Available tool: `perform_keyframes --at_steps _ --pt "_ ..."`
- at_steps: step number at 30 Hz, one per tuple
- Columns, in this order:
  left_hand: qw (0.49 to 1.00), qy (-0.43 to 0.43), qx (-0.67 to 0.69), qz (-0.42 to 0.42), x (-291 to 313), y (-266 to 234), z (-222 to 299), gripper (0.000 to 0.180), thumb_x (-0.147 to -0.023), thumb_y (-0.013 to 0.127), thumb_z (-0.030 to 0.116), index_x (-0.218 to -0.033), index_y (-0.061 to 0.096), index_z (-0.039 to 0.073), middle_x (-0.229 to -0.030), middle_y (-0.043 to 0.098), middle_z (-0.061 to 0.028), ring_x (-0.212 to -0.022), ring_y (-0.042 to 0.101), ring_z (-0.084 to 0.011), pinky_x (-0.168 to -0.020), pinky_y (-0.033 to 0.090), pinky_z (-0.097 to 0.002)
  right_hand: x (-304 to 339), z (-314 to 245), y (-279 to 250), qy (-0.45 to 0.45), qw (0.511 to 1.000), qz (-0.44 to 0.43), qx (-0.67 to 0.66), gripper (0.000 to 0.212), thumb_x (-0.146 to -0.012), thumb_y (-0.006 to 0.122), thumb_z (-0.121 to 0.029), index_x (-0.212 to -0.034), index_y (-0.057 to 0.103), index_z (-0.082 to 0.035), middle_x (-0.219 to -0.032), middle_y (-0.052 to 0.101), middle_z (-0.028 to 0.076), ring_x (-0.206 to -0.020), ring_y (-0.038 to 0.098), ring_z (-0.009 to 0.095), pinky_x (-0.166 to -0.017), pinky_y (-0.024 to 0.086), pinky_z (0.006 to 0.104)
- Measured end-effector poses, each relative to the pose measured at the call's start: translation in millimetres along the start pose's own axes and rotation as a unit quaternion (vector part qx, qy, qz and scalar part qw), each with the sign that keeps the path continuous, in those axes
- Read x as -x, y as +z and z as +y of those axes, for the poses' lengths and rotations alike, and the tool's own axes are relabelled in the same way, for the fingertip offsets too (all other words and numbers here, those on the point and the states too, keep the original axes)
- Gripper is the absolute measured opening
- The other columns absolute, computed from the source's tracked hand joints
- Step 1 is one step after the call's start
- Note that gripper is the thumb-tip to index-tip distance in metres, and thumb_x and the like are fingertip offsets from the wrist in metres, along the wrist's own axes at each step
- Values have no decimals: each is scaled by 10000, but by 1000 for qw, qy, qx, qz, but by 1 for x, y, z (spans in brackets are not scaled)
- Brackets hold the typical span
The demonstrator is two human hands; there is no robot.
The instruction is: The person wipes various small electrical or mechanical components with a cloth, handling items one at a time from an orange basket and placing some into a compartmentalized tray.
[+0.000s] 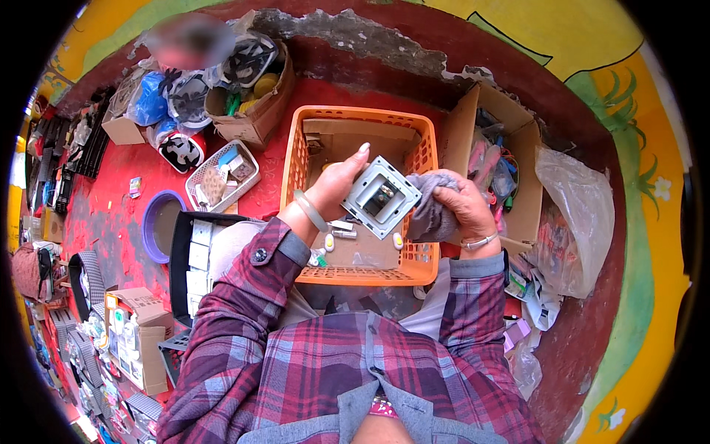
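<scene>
My left hand (334, 186) grips a square, pale-grey wall socket or switch unit (362, 198) by its left side, thumb pointing up. Its hollow back with dark and metal parts faces up. A crumpled grey cloth (433, 216) is bunched in my right hand (470, 210) and touches the unit's right edge. Both hands are above an orange plastic basket (358, 112) lined with cardboard. Small white pieces with yellow spots, one of them a small white part (329, 242), lie on the cardboard in the basket.
Right of the basket stands an open cardboard box (526, 140) of mixed goods, beside a clear plastic bag (577, 200). To the left are a white tray (251, 180), a purple basin (150, 229) and a black box (180, 270) of white packets. A full carton (259, 122) stands behind.
</scene>
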State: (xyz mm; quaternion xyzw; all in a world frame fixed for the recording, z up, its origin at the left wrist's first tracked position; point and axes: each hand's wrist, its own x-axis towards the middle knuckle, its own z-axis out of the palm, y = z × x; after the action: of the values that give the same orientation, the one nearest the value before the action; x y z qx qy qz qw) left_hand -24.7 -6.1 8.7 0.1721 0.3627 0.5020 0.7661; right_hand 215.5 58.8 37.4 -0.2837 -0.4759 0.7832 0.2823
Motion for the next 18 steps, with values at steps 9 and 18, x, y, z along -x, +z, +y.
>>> perform_keyframes --at_steps 9,18 --pt "990 -9 -126 57 -12 -10 -11 746 -921 314 646 -844 651 -15 -716 621 -86 -610 565 -136 -562 469 -270 -10 15 16 86 987 39 133 113 -790 621 -49 -876 627 24 -772 623 25 -681 588 102 -643 484 236" --pt "991 123 8 -45 -1 20 -19 382 -997 397 346 -1270 451 84 -1203 566 -70 -1060 589 -187 -864 530 -383 -26 40 10 -27 986 161 -42 132 -823 606 -46 -935 614 24 -811 632 28 -706 600 110 -650 485 236"
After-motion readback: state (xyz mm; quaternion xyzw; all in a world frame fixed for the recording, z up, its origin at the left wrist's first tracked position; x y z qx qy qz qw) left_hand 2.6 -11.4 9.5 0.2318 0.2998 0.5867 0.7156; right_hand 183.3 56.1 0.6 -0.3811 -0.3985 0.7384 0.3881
